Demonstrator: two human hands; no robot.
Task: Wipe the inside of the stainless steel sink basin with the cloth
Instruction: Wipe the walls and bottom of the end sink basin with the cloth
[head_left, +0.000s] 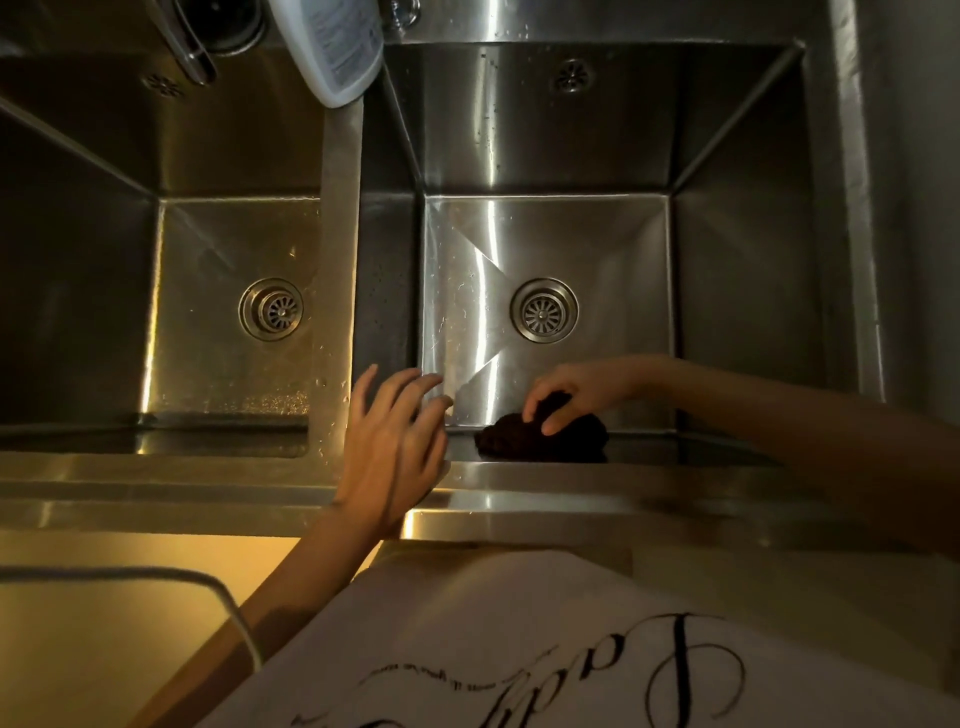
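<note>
A double stainless steel sink fills the view. Inside the right basin (737, 291), a dark bunched cloth (519, 441) lies on the floor against the near wall. My right hand (576, 392) reaches down into that basin, and its curled fingers grip the top of the cloth. A round drain strainer (544, 310) sits in the middle of the basin floor, just beyond the cloth. My left hand (395, 447) hovers over the near rim by the divider between the basins, fingers spread, holding nothing.
The left basin (104, 291) has its own drain (271, 309) and water drops along its floor. A white plastic bottle (332, 47) stands on the far ledge above the divider (340, 218). A faucet spout (195, 57) hangs over the left basin. A pale cord (156, 574) crosses the near counter.
</note>
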